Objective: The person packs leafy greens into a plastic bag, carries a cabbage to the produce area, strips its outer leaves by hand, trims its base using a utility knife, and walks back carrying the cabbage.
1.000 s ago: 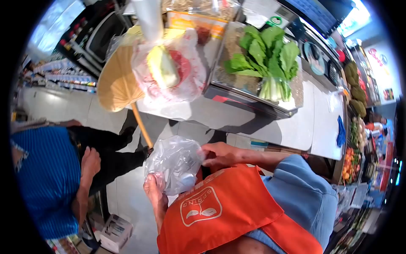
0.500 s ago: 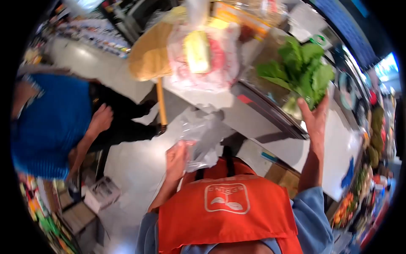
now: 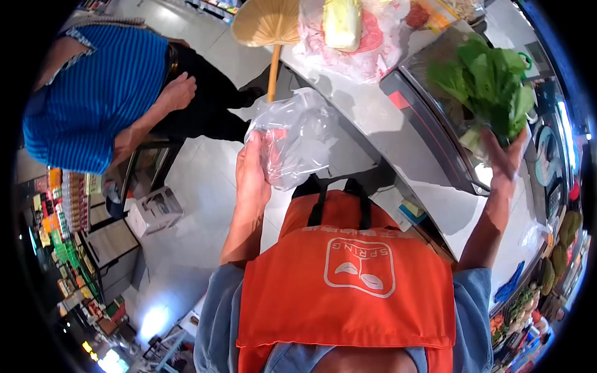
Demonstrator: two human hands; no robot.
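Note:
My left hand is closed on a clear plastic bag, which hangs open above the floor; some of its fingers show through the plastic. My right hand grips the pale stems of a bunch of leafy greens at the right end of a scale. The leaves lie over the scale's top. Left of the scale, a cut napa cabbage rests on a crumpled red and white plastic bag. A palm-leaf fan sticks out past the counter edge.
A person in a blue striped shirt stands at the left, one hand near the waist. The white counter runs diagonally to the right, with a blue cloth at its far end. A white box stands on the floor.
My right hand has left the plastic bag, reached out to the right and taken hold of the greens. The bag stays in my left hand, now spread wider. The view has turned and shifted.

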